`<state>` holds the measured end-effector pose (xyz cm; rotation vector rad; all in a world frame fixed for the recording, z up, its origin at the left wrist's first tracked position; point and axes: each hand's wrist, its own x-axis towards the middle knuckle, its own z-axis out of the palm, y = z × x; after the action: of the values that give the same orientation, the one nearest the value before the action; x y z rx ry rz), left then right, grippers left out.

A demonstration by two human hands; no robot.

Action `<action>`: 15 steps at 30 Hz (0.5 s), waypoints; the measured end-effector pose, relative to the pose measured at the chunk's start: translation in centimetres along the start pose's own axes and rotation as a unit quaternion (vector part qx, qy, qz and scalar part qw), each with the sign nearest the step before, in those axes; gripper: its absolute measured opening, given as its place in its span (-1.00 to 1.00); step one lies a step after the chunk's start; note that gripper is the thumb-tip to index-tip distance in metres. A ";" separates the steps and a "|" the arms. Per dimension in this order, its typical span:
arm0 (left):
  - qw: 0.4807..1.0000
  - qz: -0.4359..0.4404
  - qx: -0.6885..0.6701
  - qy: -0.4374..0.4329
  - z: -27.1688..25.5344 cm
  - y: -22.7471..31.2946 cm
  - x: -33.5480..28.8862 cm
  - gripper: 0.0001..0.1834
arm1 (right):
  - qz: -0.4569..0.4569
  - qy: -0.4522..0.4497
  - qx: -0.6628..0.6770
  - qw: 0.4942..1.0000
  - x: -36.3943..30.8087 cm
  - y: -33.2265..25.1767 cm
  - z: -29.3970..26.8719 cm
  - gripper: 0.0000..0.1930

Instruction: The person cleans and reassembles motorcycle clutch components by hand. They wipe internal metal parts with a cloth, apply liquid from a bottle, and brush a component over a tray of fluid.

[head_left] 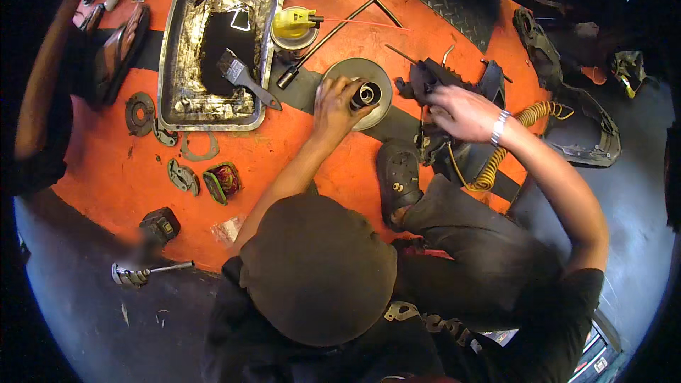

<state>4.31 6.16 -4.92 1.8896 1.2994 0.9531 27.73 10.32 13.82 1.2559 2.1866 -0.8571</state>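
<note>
My left hand (335,106) is closed round the short dark cylindrical hub of a round metal pulley (362,67); lighter metal rings show inside the hub. The pulley's wide disc lies flat on the orange surface. To its right, my right hand (457,110), with a metal band on the wrist, has its fingers curled at a black object (428,78), whose kind I cannot make out. A yellow coiled hose (489,170) runs beneath my right wrist. Between the pulley and the tray lies a T-handle wrench (330,41).
A metal tray (165,78) with dark fluid holds a brush (245,78). Beside it stand a yellow-topped can (294,25) and a dark jar. Clutch shoes (183,177), a round plate (140,113) and a power tool (159,227) lie left. A black cover (539,42) lies right. Another person's sandalled foot (124,42) is at left.
</note>
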 end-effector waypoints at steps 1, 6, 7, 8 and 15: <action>1.000 -0.008 0.024 0.010 -0.2 -0.1 -0.3 -0.37 | 0.028 0.046 0.103 0.993 2.0 -0.1 0.5 -0.64; 0.995 -0.065 0.061 -0.042 -1.3 0.7 -0.5 -0.37 | 0.063 0.298 0.375 0.875 12.0 -1.3 7.1 -0.72; 0.993 -0.068 0.077 -0.054 -1.3 0.9 -0.3 -0.36 | 0.087 0.359 0.334 0.867 13.5 -1.5 8.4 -0.74; 0.991 -0.065 0.095 -0.062 -1.8 1.1 0.5 -0.34 | 0.097 0.436 0.283 0.849 14.9 -1.2 9.8 -0.73; 0.995 -0.091 -0.044 0.007 -2.8 0.3 -0.3 -0.47 | 0.195 0.551 0.417 0.696 16.4 -5.4 9.9 -0.70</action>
<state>2.00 6.07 -3.29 1.6689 1.3900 0.9149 16.16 10.73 -2.41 3.2407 2.0265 -1.0947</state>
